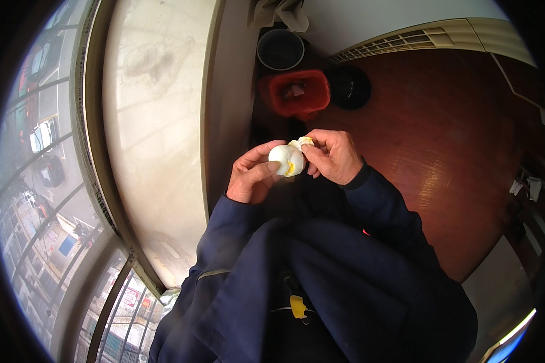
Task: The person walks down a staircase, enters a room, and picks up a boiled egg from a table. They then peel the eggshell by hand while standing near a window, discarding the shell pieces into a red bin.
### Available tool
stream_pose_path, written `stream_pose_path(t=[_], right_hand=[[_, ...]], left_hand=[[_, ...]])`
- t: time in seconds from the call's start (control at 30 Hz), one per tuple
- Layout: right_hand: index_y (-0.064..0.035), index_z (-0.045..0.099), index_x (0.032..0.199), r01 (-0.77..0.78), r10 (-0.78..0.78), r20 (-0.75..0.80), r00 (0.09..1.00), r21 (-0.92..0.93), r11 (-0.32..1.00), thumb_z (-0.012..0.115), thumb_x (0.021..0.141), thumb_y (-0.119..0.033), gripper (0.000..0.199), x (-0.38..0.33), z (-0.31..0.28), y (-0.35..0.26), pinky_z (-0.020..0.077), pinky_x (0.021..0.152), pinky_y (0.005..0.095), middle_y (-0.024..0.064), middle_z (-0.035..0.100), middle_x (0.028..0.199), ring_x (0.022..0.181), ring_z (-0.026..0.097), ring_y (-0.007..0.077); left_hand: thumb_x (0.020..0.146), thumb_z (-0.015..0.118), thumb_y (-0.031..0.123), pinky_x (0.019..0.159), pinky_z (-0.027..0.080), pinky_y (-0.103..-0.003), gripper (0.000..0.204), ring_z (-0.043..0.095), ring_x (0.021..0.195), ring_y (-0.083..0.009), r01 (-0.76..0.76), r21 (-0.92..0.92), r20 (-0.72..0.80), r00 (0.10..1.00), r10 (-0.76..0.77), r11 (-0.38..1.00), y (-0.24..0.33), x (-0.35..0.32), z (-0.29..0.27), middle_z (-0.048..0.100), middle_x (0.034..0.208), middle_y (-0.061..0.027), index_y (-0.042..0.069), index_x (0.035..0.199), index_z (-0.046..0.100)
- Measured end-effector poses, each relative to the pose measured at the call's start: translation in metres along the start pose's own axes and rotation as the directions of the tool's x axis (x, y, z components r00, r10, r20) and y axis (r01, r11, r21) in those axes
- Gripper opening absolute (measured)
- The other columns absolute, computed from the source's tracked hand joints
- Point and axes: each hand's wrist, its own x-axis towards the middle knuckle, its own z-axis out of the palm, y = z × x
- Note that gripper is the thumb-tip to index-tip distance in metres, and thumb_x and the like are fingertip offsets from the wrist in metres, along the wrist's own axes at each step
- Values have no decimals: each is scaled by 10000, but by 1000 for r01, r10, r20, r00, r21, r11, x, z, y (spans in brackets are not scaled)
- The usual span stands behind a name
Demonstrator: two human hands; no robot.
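My left hand [252, 175] grips a white boiled egg [283, 158] between thumb and fingers, with a bit of yellow yolk showing at its lower right side. My right hand [334, 155] pinches a torn piece of the egg white or shell [302, 143] at the egg's upper right, still touching the egg. Both hands meet in front of my chest, above my dark blue jacket sleeves. The far side of the egg is hidden by my fingers.
A red bin [298, 92] stands on the floor just beyond my hands, with a dark round bucket [280, 49] behind it and a black round object [349, 86] to its right. A pale window ledge [157, 121] runs along the left. Reddish wooden floor [454, 151] spreads to the right.
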Motion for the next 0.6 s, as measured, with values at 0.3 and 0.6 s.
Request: stream_pose_path(t=[0.3,0.6], right_hand=[[29,631,929,-47,45,21,999,94,994,555,925,-100,150,1,-6,6,489,475,196,74,656,713,544,605,78],[35,643,952,-52,47,33,998,175,983,566,905,-139,196,4,-9,14,497,462,211,72,658,710,535,614,93]], left_hand=[[830,588,27,892,516,-366,462,623,1037,-251,19,-19,-13,1000,-19,1000,-3,3,3,637,1145,-158,-39,1285,535],[869,604,92,865,539,-415,394,628,1044,-273,42,-32,-25,999,-43,999,-4,6,2,633,1138,-159,-28,1241,555]])
